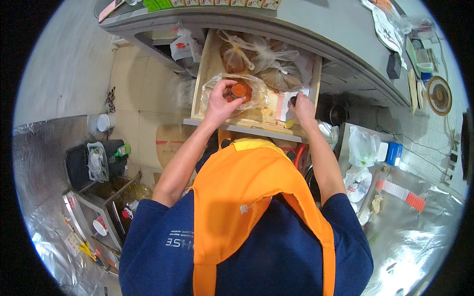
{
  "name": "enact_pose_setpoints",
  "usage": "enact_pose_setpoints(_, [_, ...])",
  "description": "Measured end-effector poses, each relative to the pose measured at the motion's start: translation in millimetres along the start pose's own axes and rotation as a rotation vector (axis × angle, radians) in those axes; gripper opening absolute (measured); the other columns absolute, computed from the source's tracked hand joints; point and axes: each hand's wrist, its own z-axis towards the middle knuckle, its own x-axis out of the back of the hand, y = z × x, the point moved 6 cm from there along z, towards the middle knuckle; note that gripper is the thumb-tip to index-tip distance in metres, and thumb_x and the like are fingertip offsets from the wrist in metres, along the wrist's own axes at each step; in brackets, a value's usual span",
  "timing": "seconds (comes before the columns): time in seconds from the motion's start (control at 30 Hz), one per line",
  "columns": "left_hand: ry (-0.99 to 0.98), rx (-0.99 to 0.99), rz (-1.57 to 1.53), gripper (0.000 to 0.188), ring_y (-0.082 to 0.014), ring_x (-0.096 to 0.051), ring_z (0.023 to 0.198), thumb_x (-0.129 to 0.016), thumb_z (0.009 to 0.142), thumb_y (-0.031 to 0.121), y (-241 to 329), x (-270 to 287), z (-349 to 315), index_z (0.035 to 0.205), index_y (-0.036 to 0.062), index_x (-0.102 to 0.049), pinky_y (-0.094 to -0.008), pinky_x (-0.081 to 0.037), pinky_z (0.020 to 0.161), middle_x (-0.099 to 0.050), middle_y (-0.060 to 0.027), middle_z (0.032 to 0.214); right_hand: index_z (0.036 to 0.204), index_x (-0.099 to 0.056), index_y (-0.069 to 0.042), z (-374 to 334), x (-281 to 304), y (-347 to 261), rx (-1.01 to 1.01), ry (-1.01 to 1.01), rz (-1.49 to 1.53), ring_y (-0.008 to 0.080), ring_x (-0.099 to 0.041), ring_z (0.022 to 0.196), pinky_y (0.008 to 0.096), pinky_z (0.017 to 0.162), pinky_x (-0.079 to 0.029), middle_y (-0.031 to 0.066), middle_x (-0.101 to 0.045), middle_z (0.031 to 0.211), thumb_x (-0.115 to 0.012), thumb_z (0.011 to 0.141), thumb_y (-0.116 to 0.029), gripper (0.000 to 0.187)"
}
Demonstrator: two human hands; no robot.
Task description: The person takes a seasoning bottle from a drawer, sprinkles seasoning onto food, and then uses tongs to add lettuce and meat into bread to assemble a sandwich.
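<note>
In a pulled-out drawer [268, 129], an open clear bag [256, 101] holds reddish-orange powder. Over this bag, my left hand [220, 101] has its thumb and fingers curved round a small round jar [239, 90] filled with red-orange powder. My right hand [304, 107] is closed at the drawer's right side, gripping a small dark round thing [293, 100] that looks like a lid; the fingers cover part of it. Just below that hand lies a yellow strip-like piece [290, 123]. Tied clear bags [281, 78] of brownish contents fill the back of the drawer.
A grey counter [316, 24] runs above the drawer, with several small boxes [222, 2] along its far edge. A white plastic bag [183, 45] hangs left of the drawer. To the right stand a blue box [394, 154] and a round woven tray [439, 96].
</note>
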Motion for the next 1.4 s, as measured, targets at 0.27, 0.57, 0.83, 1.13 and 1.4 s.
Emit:
enact_pose_setpoints(0.27, [0.044, -0.100, 0.041, 0.045, -0.0199, -0.068, 0.104, -0.084, 0.080, 0.005, -2, -2, -4, 0.118, -0.0013, -0.061, -0.0318, -0.056, 0.093, -0.062, -0.0093, 0.113, 0.111, -0.056, 0.000, -15, 110, -177, 0.391, -0.103, 0.187, 0.0415, -0.067, 0.097, 0.0486, 0.083, -0.054, 0.0226, -0.068, 0.106, -0.076, 0.078, -0.017, 0.043])
enact_pose_setpoints(0.57, [0.065, -0.241, 0.119, 0.041, -0.0289, -0.067, 0.104, -0.077, 0.074, 0.001, 5, 6, -6, 0.113, -0.0009, -0.065, -0.0365, -0.054, 0.091, -0.064, -0.0123, 0.111, 0.109, -0.064, -0.001, -5, 126, -225, 0.574, -0.178, 0.277, 0.0418, -0.069, 0.096, 0.0495, 0.084, -0.056, 0.0206, -0.069, 0.103, -0.078, 0.078, -0.017, 0.036])
enact_pose_setpoints(0.83, [0.052, -0.285, 0.197, 0.043, -0.0295, -0.065, 0.110, -0.075, 0.076, 0.001, 14, 7, -6, 0.116, -0.0023, -0.062, -0.0362, -0.053, 0.095, -0.063, -0.0130, 0.115, 0.112, -0.072, -0.004, -5, 126, -240, 0.682, -0.140, 0.138, 0.0388, -0.069, 0.086, 0.0475, 0.077, -0.055, 0.0179, -0.068, 0.092, -0.080, 0.078, -0.014, 0.036])
enact_pose_setpoints(1.13, [0.016, -0.319, 0.169, 0.046, -0.0305, -0.065, 0.111, -0.077, 0.073, 0.001, 18, 10, -4, 0.117, -0.0025, -0.062, -0.0364, -0.053, 0.095, -0.064, -0.0142, 0.119, 0.115, -0.073, -0.006, 1, 135, -232, 0.614, -0.189, 0.129, 0.0368, -0.068, 0.085, 0.0452, 0.077, -0.054, 0.0168, -0.068, 0.089, -0.078, 0.080, -0.017, 0.037])
enact_pose_setpoints(1.4, [0.009, -0.295, 0.140, 0.045, -0.0272, -0.067, 0.105, -0.080, 0.075, 0.003, 15, 4, -4, 0.117, -0.0021, -0.063, -0.0358, -0.055, 0.090, -0.065, -0.0123, 0.117, 0.105, -0.069, 0.001, -5, 140, -238, 0.670, -0.214, 0.119, 0.0416, -0.069, 0.087, 0.0500, 0.078, -0.054, 0.0214, -0.069, 0.092, -0.079, 0.082, -0.020, 0.033])
